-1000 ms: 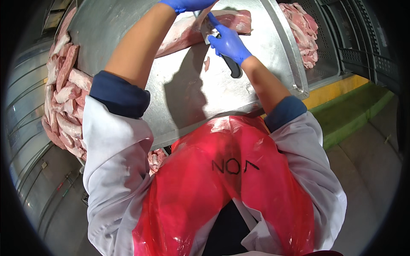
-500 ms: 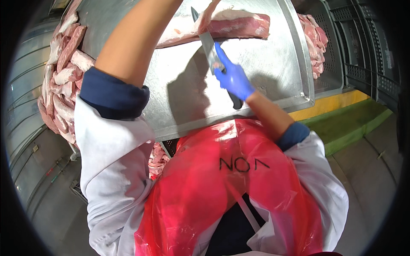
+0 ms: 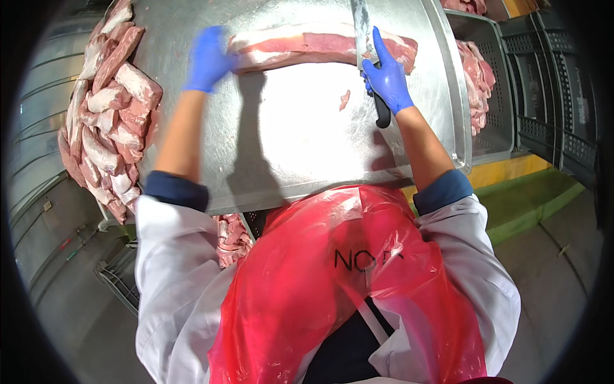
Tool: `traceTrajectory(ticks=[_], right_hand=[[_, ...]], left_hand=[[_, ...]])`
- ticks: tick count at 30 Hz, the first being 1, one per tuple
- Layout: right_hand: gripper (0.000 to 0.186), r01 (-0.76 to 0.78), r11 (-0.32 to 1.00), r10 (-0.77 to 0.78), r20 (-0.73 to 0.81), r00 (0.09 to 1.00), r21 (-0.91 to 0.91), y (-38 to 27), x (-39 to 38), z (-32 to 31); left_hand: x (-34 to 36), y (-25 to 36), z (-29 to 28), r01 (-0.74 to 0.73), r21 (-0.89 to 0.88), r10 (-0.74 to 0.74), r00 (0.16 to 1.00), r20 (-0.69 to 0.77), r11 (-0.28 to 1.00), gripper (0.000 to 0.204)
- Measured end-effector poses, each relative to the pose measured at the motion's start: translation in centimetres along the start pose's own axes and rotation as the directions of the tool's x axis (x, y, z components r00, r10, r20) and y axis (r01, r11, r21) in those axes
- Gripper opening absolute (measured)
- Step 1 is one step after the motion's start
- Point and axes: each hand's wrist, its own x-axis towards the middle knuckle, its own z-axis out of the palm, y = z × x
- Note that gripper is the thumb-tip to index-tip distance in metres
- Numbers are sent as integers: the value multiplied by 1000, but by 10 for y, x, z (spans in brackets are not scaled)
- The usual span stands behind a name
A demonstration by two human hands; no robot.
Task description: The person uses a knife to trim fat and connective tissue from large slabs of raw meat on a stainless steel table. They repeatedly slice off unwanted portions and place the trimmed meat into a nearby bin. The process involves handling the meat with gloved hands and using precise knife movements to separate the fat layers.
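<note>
The long meat strip, far on the steel tray, seems only partly trimmed, with pale fat along its far edge and one meat scrap nearer, while the right hand grips the knife and the blurred left hand's fingers I cannot tell.

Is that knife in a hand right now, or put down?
In hand: the right hand grips the knife by its black handle, blade over the long meat piece. Whether they touch, I can't tell.

Left grip entered view beside meat; knife nearer meat's right end.
</note>
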Motion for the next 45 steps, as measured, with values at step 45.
traceTrajectory(ticks=[45], right_hand=[[69,-46,983,104,335,936,-176,-15,-25,211]], left_hand=[[11,219,-74,110,-491,-268,927,-263,864,46]])
